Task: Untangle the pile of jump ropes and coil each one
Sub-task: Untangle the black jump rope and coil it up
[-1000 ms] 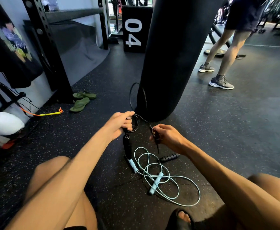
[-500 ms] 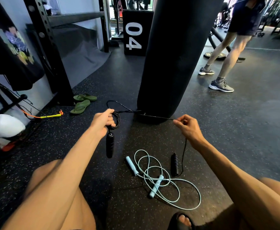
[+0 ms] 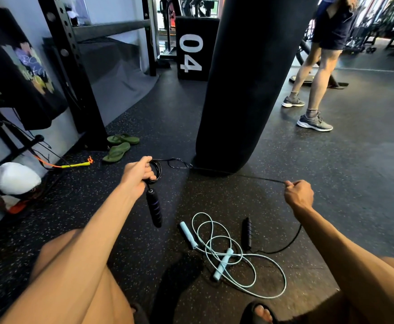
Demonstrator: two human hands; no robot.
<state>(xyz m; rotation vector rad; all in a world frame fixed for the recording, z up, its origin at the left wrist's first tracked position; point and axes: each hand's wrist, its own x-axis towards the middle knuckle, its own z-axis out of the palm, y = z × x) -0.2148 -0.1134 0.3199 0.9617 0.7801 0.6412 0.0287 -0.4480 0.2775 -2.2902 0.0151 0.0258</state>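
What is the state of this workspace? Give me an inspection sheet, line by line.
Surface: speckled black rubber floor.
Job's things: black jump rope stretched from left hand to right hand, hanging handle below the left, second black handle on the floor; light blue jump rope in loose loops on the floor, not coiled.
Clutter: green flip-flops; white bundle.
Grippers: left hand grips the black coils; right hand pinches the cord.
Cables: yellow-orange cord and thin black wires by the black rack.
Surroundings: punching bag, box marked 04, another person's legs.
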